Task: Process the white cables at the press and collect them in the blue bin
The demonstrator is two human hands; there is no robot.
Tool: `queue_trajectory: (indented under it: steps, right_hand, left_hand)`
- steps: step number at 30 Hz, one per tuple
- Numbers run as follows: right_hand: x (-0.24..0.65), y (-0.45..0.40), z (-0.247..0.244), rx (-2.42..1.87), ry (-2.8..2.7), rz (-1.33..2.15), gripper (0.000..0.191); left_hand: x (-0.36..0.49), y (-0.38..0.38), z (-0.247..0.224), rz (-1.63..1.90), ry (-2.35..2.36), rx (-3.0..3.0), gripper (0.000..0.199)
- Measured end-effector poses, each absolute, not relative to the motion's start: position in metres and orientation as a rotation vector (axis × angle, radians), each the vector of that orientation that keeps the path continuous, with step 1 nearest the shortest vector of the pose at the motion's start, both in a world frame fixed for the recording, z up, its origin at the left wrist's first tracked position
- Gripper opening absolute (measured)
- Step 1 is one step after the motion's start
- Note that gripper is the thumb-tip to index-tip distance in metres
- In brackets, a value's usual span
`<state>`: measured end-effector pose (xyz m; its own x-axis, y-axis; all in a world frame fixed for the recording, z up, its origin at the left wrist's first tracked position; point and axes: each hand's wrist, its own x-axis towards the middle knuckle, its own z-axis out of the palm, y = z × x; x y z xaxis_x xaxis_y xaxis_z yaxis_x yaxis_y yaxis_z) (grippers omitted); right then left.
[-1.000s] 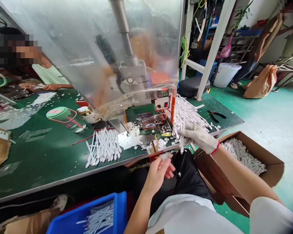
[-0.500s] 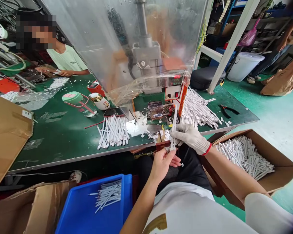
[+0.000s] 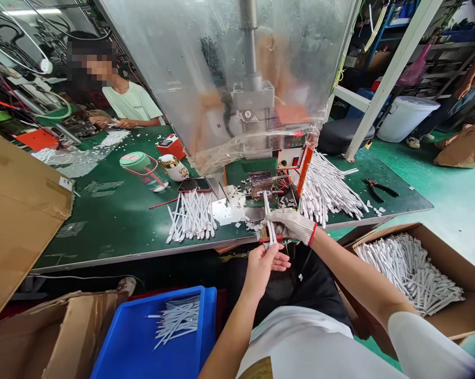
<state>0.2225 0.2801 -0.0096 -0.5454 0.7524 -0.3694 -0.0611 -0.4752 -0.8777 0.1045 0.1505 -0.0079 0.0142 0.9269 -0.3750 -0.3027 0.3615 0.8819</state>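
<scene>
White strips (image 3: 270, 230) span the space between two hands above the near edge of a green workbench (image 3: 114, 226), their far ends pointing at a dark metal block (image 3: 261, 184) beneath a clear panel (image 3: 217, 58). The gloved right hand (image 3: 294, 223) pinches them along their middle, its fingers closed narrow, while the bare left hand (image 3: 259, 266) grips the near ends between thumb and fingers, its other fingers loosely spread. The two-point hold likely steadies the slender pieces and lines them up with the block; the glove, on the hand nearer the metal, may offer protection, and the bare fingertips a finer feel. How many strips are held is hard to tell. Left of the block, a bundle (image 3: 192, 215) lies roughly side by side, ends toward the person, an arrangement that seems to suit easy reaching. To the right, a larger pile (image 3: 330, 189) fans out beside an orange-edged control box (image 3: 290, 158), with pliers (image 3: 379, 189) just beyond. More strips rest in a blue tray (image 3: 201, 337) and a cardboard box (image 3: 474, 284), set low on either side, probably within arm's reach. Across the bench sits a co-worker (image 3: 132, 102).
</scene>
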Motion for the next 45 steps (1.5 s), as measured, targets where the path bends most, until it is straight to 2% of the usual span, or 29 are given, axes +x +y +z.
queue_trajectory:
  steps: [4,22,29,35,40,45]
  right_hand:
    - [0.217,0.284,-0.022,-1.062,-1.086,2.056,0.024]
    - [0.214,0.292,-0.024,-1.071,-1.025,2.056,0.026]
    - [0.200,0.315,-0.018,-1.106,-0.891,1.921,0.017]
    - [0.188,0.323,-0.016,-1.132,-0.854,1.832,0.010]
    - [0.192,0.324,-0.024,-1.153,-0.929,1.797,0.016]
    - [0.200,0.334,-0.044,-1.170,-1.127,1.687,0.031]
  left_hand:
    - [0.103,0.156,-0.008,1.004,1.166,0.708,0.060]
    - [0.103,0.159,-0.004,0.971,1.145,0.681,0.052]
    - [0.109,0.163,-0.001,0.977,1.100,0.621,0.064]
    - [0.111,0.165,-0.011,1.001,1.066,0.626,0.067]
    - [0.113,0.166,-0.019,1.025,1.073,0.641,0.066]
    - [0.115,0.167,-0.023,1.037,1.099,0.642,0.063]
